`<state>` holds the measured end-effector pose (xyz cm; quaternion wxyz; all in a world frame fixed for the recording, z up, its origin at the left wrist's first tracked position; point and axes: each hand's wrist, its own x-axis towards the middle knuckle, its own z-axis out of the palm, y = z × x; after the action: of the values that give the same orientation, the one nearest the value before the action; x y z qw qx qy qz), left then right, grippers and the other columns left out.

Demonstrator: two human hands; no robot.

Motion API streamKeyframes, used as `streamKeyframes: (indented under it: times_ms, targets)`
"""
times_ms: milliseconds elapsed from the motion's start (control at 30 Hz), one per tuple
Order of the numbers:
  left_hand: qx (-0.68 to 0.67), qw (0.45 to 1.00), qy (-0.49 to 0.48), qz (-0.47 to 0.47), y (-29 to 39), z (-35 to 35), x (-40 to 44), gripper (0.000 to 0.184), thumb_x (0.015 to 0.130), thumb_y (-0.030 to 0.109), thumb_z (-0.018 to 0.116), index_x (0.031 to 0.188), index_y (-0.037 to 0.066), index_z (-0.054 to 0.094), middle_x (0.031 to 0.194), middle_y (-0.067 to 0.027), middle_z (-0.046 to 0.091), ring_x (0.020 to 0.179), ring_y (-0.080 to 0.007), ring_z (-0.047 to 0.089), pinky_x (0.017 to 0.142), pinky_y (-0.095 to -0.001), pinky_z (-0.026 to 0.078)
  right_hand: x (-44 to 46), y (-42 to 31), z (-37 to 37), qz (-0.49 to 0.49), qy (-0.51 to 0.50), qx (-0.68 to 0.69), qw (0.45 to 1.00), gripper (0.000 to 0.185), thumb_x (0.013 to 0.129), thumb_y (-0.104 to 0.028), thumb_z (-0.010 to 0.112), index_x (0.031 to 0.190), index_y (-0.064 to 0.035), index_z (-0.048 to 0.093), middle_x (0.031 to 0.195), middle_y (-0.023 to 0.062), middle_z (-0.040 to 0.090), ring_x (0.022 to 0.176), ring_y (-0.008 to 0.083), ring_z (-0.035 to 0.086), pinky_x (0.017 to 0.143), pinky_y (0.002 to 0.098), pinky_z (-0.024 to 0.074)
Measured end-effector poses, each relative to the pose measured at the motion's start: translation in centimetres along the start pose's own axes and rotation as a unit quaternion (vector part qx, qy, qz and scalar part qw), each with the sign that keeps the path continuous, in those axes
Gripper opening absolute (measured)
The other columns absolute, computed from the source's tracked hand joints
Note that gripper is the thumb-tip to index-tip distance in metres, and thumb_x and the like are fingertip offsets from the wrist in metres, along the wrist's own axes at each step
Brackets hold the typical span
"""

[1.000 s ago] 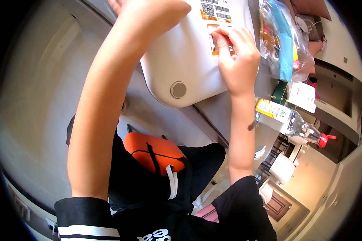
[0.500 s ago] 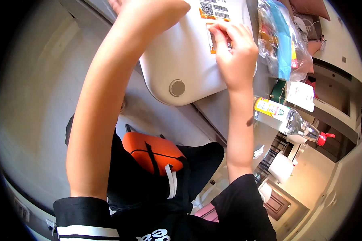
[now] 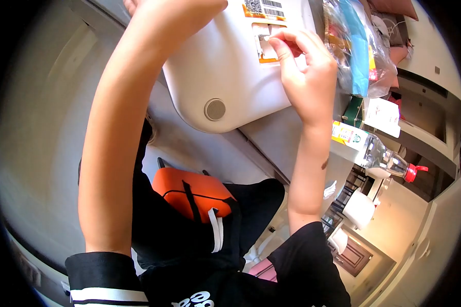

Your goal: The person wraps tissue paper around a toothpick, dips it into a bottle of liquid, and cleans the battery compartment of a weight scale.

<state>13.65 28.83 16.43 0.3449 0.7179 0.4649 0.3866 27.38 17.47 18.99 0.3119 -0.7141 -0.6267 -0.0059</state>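
A white plastic casing [image 3: 230, 77] with rounded corners and a round grey foot [image 3: 214, 109] lies at the top of the view. It carries a sticker with a QR code and barcodes [image 3: 265, 9] and, below that, a small orange-edged patch [image 3: 265, 48], pale and uneven inside. My right hand [image 3: 310, 66] is over this patch, thumb and forefinger pinched at its right side; what lies between the fingertips is too small to make out. My left hand [image 3: 192, 11] reaches past the casing's left edge, bent at the wrist and mostly cut off by the top of the frame.
To the right are a clear plastic bag with a blue strip [image 3: 359, 51], a white paper [image 3: 383, 116] and a clear bottle with a red cap [image 3: 376, 153]. An orange case with black straps [image 3: 192, 192] rests at my lap. White chairs [image 3: 358, 210] stand farther off.
The casing and both hands have shifted slightly left and up in view. My right fingers have drawn right from the patch, which shows more pale surface now.
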Motion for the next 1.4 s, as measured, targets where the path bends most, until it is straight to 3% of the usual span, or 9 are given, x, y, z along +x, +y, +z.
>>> streamKeyframes:
  times_ms: [100, 200, 233, 300, 500, 667, 733, 1033, 1400]
  targets:
    - [0.016, 0.999, 0.006, -0.035, -0.8, -1.2, 0.5, 0.073, 0.063, 0.013, 0.067, 0.129, 0.004, 0.038, 0.121, -0.0254, 0.036, 0.117, -0.0416, 0.036, 0.102, -0.0449, 0.033, -0.2, -0.8, 0.2, 0.094, -0.024, 0.020, 0.995, 0.005, 0.076, -0.001, 0.065, 0.081, 0.0005, 0.064, 0.076, 0.0119, 0.062, 0.069, 0.0246, 0.061, 0.062, 0.0327, 0.0501]
    - [-0.545, 0.796, -0.246, -0.096, -1.2, -3.7, 0.9, 0.074, 0.063, 0.013, 0.067, 0.130, 0.004, 0.037, 0.121, -0.0257, 0.035, 0.118, -0.0417, 0.036, 0.102, -0.0453, 0.034, -0.2, -0.5, 1.4, 0.137, -0.010, 0.037, 0.990, 0.011, 0.080, -0.006, 0.068, 0.086, 0.0025, 0.066, 0.078, 0.0072, 0.065, 0.067, 0.0125, 0.063, 0.065, 0.0238, 0.0500]
    - [-0.275, 0.946, -0.130, -0.107, 1.1, -1.4, 0.3, 0.074, 0.063, 0.012, 0.068, 0.130, 0.004, 0.037, 0.121, -0.0259, 0.036, 0.119, -0.0418, 0.036, 0.103, -0.0456, 0.034, -0.3, -0.6, 1.6, 0.118, 0.000, 0.013, 0.993, 0.010, 0.080, -0.006, 0.067, 0.086, 0.0023, 0.066, 0.078, 0.0077, 0.065, 0.066, 0.0127, 0.063, 0.065, 0.0241, 0.0503]
    - [0.026, 0.994, 0.000, -0.109, 1.9, -0.2, 0.0, 0.073, 0.063, 0.012, 0.068, 0.130, 0.004, 0.038, 0.121, -0.0262, 0.036, 0.119, -0.0418, 0.036, 0.103, -0.0458, 0.034, -0.8, -0.6, 1.6, 0.061, 0.004, -0.058, 0.996, 0.008, 0.080, -0.005, 0.067, 0.084, 0.0017, 0.066, 0.077, 0.0094, 0.065, 0.065, 0.0143, 0.064, 0.063, 0.0253, 0.0505]
    - [0.031, 0.999, -0.004, -0.041, 1.2, -0.2, 0.0, 0.073, 0.064, 0.013, 0.068, 0.129, 0.005, 0.038, 0.120, -0.0265, 0.037, 0.119, -0.0423, 0.036, 0.103, -0.0455, 0.034, -0.4, -0.5, 2.3, 0.052, 0.022, -0.035, 0.998, 0.004, 0.075, -0.004, 0.064, 0.076, -0.0004, 0.062, 0.076, 0.0126, 0.062, 0.074, 0.0302, 0.058, 0.067, 0.0376, 0.0471]
    - [0.045, 0.998, 0.003, -0.038, 0.9, -0.2, -0.2, 0.073, 0.063, 0.013, 0.069, 0.129, 0.005, 0.038, 0.120, -0.0270, 0.036, 0.118, -0.0431, 0.037, 0.103, -0.0458, 0.033, -1.2, -0.7, -0.4, 0.077, -0.061, -0.051, 0.994, 0.008, 0.080, -0.003, 0.066, 0.087, 0.0013, 0.066, 0.078, 0.0086, 0.064, 0.066, 0.0133, 0.061, 0.063, 0.0244, 0.0481]
    - [0.048, 0.998, -0.001, -0.042, 0.9, -0.2, -0.2, 0.073, 0.064, 0.013, 0.069, 0.129, 0.004, 0.038, 0.121, -0.0268, 0.036, 0.118, -0.0428, 0.037, 0.103, -0.0454, 0.034, -1.6, -0.5, -1.5, 0.144, -0.028, 0.005, 0.989, 0.005, 0.075, -0.003, 0.065, 0.080, -0.0014, 0.065, 0.077, 0.0109, 0.063, 0.068, 0.0262, 0.058, 0.068, 0.0341, 0.0475]
    - [-0.003, 0.994, -0.024, -0.103, 0.8, -0.3, 0.3, 0.075, 0.065, 0.011, 0.069, 0.131, -0.001, 0.035, 0.124, -0.0265, 0.033, 0.119, -0.0405, 0.037, 0.103, -0.0414, 0.038, -0.9, 1.4, -1.5, -0.102, -0.086, -0.076, 0.988, 0.006, 0.073, -0.012, 0.070, 0.079, -0.0109, 0.068, 0.081, -0.0007, 0.064, 0.089, 0.0213, 0.054, 0.079, 0.0333, 0.0383]
    - [0.011, 0.999, -0.018, -0.043, 1.0, -0.5, -0.1, 0.074, 0.064, 0.011, 0.070, 0.130, 0.002, 0.037, 0.121, -0.0258, 0.036, 0.118, -0.0410, 0.038, 0.103, -0.0424, 0.036, -2.2, 1.4, -1.3, -0.074, -0.051, -0.105, 0.990, 0.007, 0.073, -0.012, 0.070, 0.080, -0.0127, 0.068, 0.081, -0.0001, 0.064, 0.091, 0.0211, 0.055, 0.078, 0.0330, 0.0376]
